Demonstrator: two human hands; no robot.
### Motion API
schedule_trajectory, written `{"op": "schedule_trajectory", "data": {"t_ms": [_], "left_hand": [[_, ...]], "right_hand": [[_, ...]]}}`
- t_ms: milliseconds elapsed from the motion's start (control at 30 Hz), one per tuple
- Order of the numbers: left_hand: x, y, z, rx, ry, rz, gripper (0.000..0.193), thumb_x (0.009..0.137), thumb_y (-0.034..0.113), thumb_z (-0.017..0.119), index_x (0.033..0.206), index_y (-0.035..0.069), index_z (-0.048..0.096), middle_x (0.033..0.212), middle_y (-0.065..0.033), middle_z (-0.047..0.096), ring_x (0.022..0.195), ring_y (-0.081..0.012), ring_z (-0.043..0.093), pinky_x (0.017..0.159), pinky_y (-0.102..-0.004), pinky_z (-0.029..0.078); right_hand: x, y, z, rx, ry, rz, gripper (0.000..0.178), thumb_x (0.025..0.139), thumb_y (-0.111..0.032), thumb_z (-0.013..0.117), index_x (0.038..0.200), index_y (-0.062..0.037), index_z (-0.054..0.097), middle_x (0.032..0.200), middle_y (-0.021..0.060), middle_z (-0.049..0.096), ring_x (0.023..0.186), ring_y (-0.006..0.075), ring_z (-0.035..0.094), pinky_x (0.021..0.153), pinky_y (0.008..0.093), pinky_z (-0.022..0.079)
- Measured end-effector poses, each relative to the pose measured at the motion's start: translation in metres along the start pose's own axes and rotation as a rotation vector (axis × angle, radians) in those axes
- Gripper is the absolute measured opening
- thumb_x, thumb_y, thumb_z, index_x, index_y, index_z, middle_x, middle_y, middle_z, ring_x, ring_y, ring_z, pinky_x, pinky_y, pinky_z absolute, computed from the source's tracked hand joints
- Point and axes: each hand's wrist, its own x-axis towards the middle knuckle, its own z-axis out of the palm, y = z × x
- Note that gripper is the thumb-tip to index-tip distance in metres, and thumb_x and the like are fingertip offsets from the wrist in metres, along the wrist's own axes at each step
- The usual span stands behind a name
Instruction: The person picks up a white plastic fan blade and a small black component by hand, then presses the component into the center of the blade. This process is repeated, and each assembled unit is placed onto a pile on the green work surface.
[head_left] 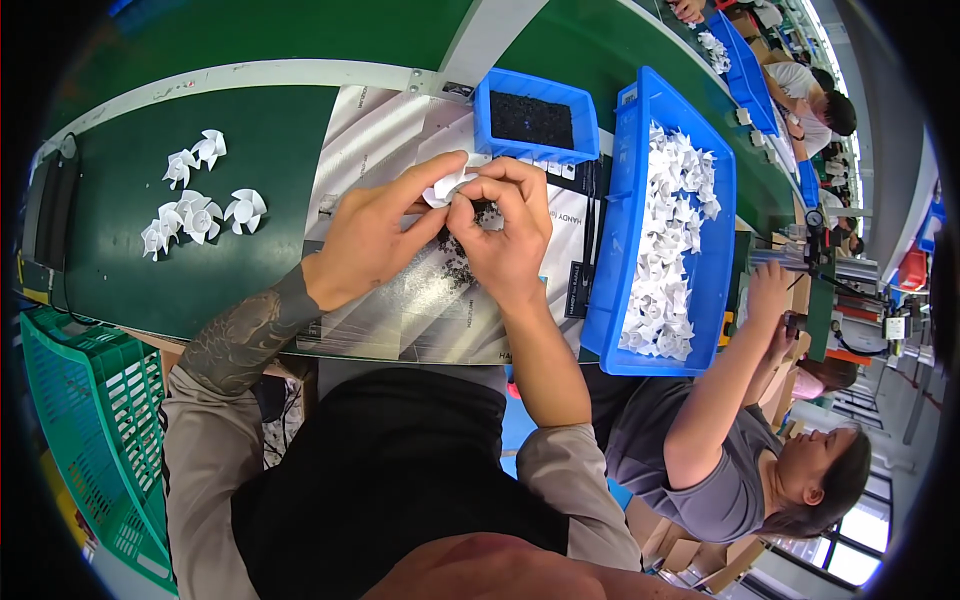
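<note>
Two hands: both meet over the middle of the bench, raised just above the sheet so the piece sits close under the person's eyes.
Left hand (375,235): thumb and forefinger pinch the edge of a small white plastic fan wheel (443,188), bracing it from the left.
Right hand (505,225): fingers curled tight together against the same wheel from the right, fingertips pressed in at its hub; whether they grip a small part I cannot tell.
Fan wheel in hand: held between both hands, above the loose black bits (455,255), apart from either stock.
Black bits: scattered on the sheet right under the hands, within a finger's drop.
Small blue bin (535,118): far side, just beyond the hands, filled with dark small parts.
Long blue tray (662,225): right of the hands, heaped with white fan wheels, close to the right hand.
Wheels on the left (200,205): about seven, lying loose on the green mat, well apart from the tray.
Printed sheet (385,150): grey and white, spread as a work pad.
Bench (130,240): green-topped, pale edge strip, running far right.
Green crate (90,430): near left, below bench level.
Co-worker (730,440): grey shirt, near right, arm raised to a fixture.
Room: a line of benches, more blue trays and seated people far right.
</note>
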Motion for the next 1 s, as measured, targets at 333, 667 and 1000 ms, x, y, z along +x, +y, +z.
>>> {"op": "schedule_trajectory", "data": {"t_ms": [333,667,1000], "left_hand": [[-0.002,-0.001,-0.003,0.115,-0.17,-0.018,0.046,0.084,-0.003,0.062,0.129,0.003,0.051,0.115,-0.0125,0.065,0.096,-0.0194,0.067,0.081,-0.0309,0.055],[0.005,0.012,-0.007,-0.304,-0.128,-0.284,0.051,0.086,-0.004,0.061,0.134,0.003,0.045,0.107,-0.012,0.066,0.096,-0.0151,0.064,0.084,-0.0269,0.051],[0.005,0.015,-0.006,-0.097,-0.14,-0.236,0.053,0.086,-0.004,0.062,0.135,0.001,0.043,0.106,-0.0122,0.065,0.099,-0.0146,0.063,0.085,-0.0262,0.051]], "right_hand": [[-0.005,0.001,0.004,0.729,0.028,0.544,0.032,0.074,0.008,0.067,0.101,-0.0027,0.053,0.094,0.007,0.056,0.087,0.013,0.058,0.072,0.0247,0.05],[-0.001,0.006,-0.009,0.919,-0.206,0.638,0.024,0.087,0.003,0.063,0.107,0.0003,0.05,0.102,0.0071,0.058,0.094,0.0142,0.06,0.079,0.0259,0.05],[-0.003,0.006,-0.008,0.831,-0.179,0.641,0.024,0.088,0.0,0.063,0.109,0.0009,0.051,0.099,0.0101,0.063,0.088,0.0134,0.062,0.078,0.0249,0.051]]}}
